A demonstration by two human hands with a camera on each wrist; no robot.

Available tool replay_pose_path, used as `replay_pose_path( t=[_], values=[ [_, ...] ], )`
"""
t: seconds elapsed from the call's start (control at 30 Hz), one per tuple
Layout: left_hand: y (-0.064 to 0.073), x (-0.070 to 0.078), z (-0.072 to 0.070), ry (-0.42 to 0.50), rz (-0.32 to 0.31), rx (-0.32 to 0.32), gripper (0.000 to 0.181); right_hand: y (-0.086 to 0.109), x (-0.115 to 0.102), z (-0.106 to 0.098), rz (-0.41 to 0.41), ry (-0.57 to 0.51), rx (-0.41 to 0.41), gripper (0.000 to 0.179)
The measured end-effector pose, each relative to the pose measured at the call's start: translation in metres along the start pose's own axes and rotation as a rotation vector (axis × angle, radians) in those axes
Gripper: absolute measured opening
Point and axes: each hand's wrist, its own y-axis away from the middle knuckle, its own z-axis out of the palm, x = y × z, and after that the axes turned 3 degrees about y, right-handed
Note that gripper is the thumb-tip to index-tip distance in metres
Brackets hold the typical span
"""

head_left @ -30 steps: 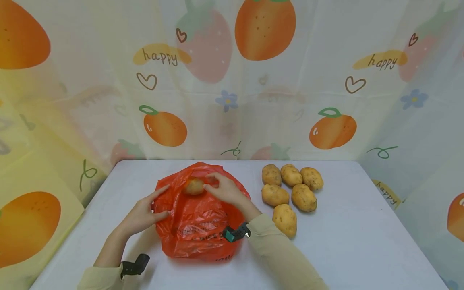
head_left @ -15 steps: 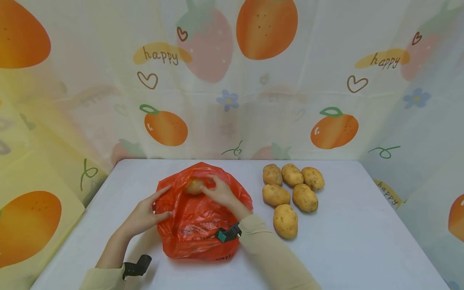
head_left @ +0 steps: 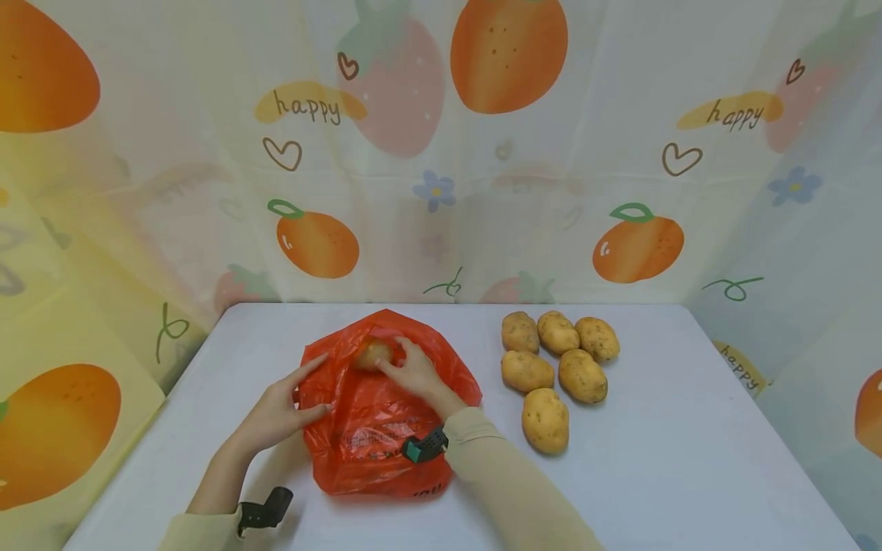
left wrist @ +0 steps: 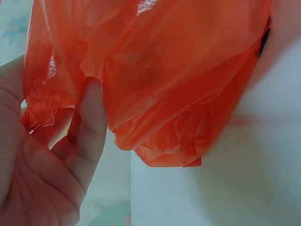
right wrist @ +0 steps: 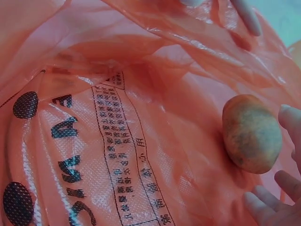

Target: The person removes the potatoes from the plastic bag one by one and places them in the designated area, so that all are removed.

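Observation:
A red plastic bag [head_left: 372, 436] with dark printing lies on the table, its mouth spread. Inside the bag sits one potato [right wrist: 253, 134], by the far side of the mouth. My left hand [head_left: 272, 413] holds the bag's left edge, thumb and index finger on the near face; in the left wrist view the red film runs between thumb and fingers [left wrist: 91, 122]. My right hand [head_left: 416, 375] reaches into the mouth beside the potato. In the right wrist view its fingers are spread, with a narrow gap between them and the potato.
To the right of the bag, several potatoes [head_left: 544, 421] lie loosely grouped on the white table [head_left: 675, 459]. Behind the table hangs a fruit-printed cloth [head_left: 524, 229]. Each wrist wears a small dark camera strap [head_left: 265, 509].
My right hand has shifted left and slightly nearer, further into the bag, its fingers parting from the potato. My left hand keeps its hold on the bag. The loose potatoes stay put.

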Motion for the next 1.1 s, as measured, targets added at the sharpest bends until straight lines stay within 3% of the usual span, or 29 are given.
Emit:
replay_pose_path(
  t=[0.4, 0.67, 0.9, 1.1],
  values=[
    [0.002, 0.001, 0.0, 0.014, -0.012, -0.007, 0.075, -0.005, 0.001, 0.005, -0.035, 0.019, 0.004, 0.065],
    [0.002, -0.002, 0.001, 0.016, -0.005, -0.001, 0.074, -0.009, 0.001, 0.011, 0.002, 0.015, 0.014, 0.065],
    [0.002, -0.003, 0.001, 0.025, -0.022, -0.005, 0.074, -0.014, -0.002, 0.022, -0.038, 0.046, 0.01, 0.063],
    [0.005, 0.01, 0.002, 0.048, -0.02, -0.003, 0.073, -0.016, 0.001, 0.024, -0.055, 0.09, 0.024, 0.062]
  ],
)
